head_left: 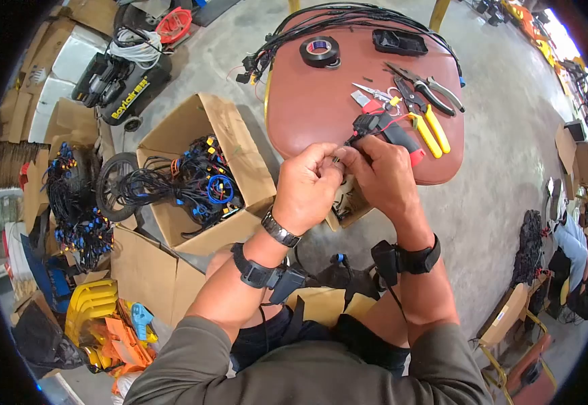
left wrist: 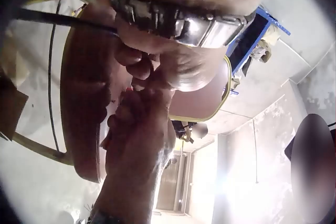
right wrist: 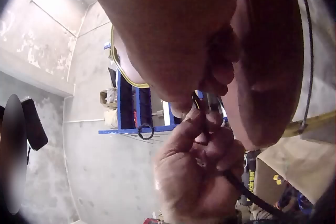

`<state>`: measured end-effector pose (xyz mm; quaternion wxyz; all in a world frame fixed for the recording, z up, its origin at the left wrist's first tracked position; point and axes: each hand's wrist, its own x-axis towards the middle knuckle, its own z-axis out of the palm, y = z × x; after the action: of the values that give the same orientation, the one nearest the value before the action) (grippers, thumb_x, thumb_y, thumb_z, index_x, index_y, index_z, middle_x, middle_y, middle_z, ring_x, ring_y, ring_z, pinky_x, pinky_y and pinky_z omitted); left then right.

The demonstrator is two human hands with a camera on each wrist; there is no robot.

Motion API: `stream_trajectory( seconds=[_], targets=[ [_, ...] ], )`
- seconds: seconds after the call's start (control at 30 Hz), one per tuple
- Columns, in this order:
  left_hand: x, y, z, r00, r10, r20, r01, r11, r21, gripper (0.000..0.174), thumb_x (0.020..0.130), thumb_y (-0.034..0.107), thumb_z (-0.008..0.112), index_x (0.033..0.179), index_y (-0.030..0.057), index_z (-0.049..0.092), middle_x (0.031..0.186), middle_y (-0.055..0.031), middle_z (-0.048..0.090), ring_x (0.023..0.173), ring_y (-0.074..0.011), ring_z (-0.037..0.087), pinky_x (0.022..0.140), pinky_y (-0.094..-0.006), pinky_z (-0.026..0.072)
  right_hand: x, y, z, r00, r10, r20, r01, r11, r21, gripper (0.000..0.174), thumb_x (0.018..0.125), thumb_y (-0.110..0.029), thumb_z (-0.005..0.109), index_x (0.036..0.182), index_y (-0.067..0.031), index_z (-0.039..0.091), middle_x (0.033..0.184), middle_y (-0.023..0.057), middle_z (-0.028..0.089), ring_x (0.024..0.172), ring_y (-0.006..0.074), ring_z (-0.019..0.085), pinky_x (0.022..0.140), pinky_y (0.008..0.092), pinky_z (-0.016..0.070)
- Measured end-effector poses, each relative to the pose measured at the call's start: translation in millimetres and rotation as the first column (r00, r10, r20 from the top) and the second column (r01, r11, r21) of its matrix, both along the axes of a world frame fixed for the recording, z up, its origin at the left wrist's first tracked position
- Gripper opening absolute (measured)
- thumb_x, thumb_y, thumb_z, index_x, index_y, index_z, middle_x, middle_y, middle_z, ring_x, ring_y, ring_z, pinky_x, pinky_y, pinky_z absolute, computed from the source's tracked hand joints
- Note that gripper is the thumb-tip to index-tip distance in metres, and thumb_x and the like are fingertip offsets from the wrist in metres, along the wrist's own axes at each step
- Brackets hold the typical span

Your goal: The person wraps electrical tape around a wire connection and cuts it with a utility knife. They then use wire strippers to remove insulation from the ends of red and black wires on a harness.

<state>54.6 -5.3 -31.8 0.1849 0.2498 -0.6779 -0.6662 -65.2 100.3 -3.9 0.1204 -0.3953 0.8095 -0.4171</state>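
Observation:
In the head view my left hand point(head_left: 309, 185) and right hand point(head_left: 385, 174) meet fingertip to fingertip at the front edge of the red-brown stool seat point(head_left: 294, 121). The left hand grips a black cable point(right wrist: 252, 198), which trails out below its palm in the right wrist view. Between the thumbs and forefingers shows a thin dark wire with a yellow streak point(right wrist: 196, 100), pinched by the right hand. Just beyond the fingers is a black connector point(head_left: 365, 124) with red wires. Curled fingers hide most of the wire ends.
On the seat lie black tape point(head_left: 319, 51), a black tray point(head_left: 399, 42), yellow-handled wire strippers point(head_left: 432, 131), pliers point(head_left: 436, 91), scissors point(head_left: 373, 92) and a cable bundle point(head_left: 348, 12). A carton point(head_left: 240, 148) of wiring harnesses stands left, near an air compressor point(head_left: 128, 88). A small box point(head_left: 356, 210) sits below the hands.

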Motion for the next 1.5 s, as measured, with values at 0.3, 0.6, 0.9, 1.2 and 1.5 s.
stream_trajectory(
  seconds=[0.3, 0.6, 0.9, 1.2, 1.5],
  targets=[
    [3.1, -5.7, 7.0, 0.996, -0.052, 0.066, 0.06, 0.991, -0.122, 0.019, 0.09, -0.001, 0.058, 0.105, -0.0018, 0.069, 0.078, 0.0018, 0.064, 0.069, -0.0035, 0.054, 0.062, -0.0226, 0.0463, -4.2, 2.1, 0.4, 0.994, 0.1, 0.054, -0.093, 0.989, -0.114, 0.025, 0.087, -0.016, 0.068, 0.071, 0.0014, 0.061, 0.061, 0.0184, 0.056, 0.055, 0.0334, 0.059, 0.051, 0.039, 0.0448],
    [3.4, -11.5, 21.0, 0.986, -0.155, -0.06, 0.162, 0.976, 0.148, 0.021, 0.091, -0.005, 0.058, 0.109, -0.003, 0.068, 0.089, 0.0002, 0.068, 0.078, -0.0043, 0.058, 0.069, -0.0213, 0.0497, 2.5, 8.1, 3.1, 0.991, 0.124, 0.051, -0.115, 0.982, -0.149, 0.023, 0.087, -0.012, 0.065, 0.07, 0.0031, 0.06, 0.06, 0.0161, 0.058, 0.049, 0.0205, 0.059, 0.05, 0.0332, 0.0459],
    [11.0, -8.0, 37.3, 0.961, -0.237, -0.141, 0.224, 0.969, -0.101, 0.016, 0.088, 0.006, 0.068, 0.101, -0.0021, 0.07, 0.081, -0.0002, 0.066, 0.074, -0.0053, 0.056, 0.065, -0.0233, 0.0474, 9.0, 22.1, 22.1, 0.883, 0.189, 0.429, -0.061, 0.954, -0.294, 0.027, 0.088, -0.012, 0.065, 0.066, 0.0021, 0.058, 0.056, -0.0014, 0.054, 0.057, 0.0025, 0.047, 0.047, 0.0255, 0.0383],
    [24.3, 1.8, 59.8, 0.934, -0.269, -0.234, 0.296, 0.951, 0.086, 0.01, 0.083, 0.003, 0.072, 0.09, -0.0039, 0.071, 0.078, -0.0038, 0.068, 0.072, -0.0074, 0.061, 0.063, -0.0236, 0.0488, 24.3, 44.0, 41.0, 0.756, 0.277, 0.593, 0.001, 0.905, -0.426, 0.022, 0.085, -0.004, 0.064, 0.064, 0.0009, 0.061, 0.056, -0.001, 0.056, 0.051, 0.0045, 0.049, 0.045, 0.0253, 0.0375],
    [25.0, 12.9, 46.6, 0.922, -0.166, -0.35, 0.305, 0.868, 0.392, 0.011, 0.081, 0.004, 0.073, 0.09, -0.0035, 0.071, 0.076, -0.0027, 0.066, 0.069, -0.0081, 0.06, 0.061, -0.0234, 0.0465, 32.7, 47.6, 36.0, 0.518, 0.378, 0.768, 0.165, 0.836, -0.523, 0.025, 0.087, -0.004, 0.06, 0.062, -0.0027, 0.058, 0.054, 0.0009, 0.054, 0.046, 0.006, 0.045, 0.042, 0.0249, 0.0342]
  ],
)
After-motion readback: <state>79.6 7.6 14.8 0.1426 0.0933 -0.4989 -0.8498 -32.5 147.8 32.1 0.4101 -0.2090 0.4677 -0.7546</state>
